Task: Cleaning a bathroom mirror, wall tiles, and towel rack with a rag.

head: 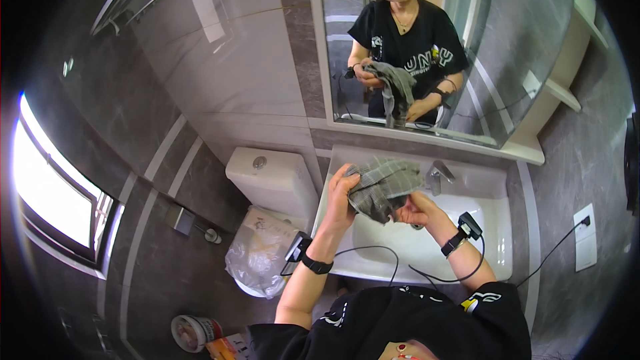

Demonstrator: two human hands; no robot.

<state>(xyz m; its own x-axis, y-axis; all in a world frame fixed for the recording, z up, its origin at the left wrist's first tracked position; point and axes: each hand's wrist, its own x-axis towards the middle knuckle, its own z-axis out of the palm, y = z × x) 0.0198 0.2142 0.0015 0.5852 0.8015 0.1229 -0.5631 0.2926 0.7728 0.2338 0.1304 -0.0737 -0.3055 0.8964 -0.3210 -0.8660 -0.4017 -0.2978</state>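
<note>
A grey-green checked cloth (382, 185) hangs bunched above the white washbasin (475, 220). My left hand (342, 192) grips its left side, thumb on top of the fabric. At the cloth's lower right, my right hand (417, 209) has its fingers against the edge, partly hidden behind the folds. Just behind the cloth stands a chrome faucet (441, 176). The drain lies mostly out of sight under my right hand. Each wrist wears a black strap with a small device and a cable.
Left of the basin is a toilet (270, 172), with a plastic-wrapped package (262, 245) on its lid. A mirror (400, 60) reflects the person and cloth. On the floor sits a bucket (195, 332). A black cable runs to the wall socket (585, 235) at right.
</note>
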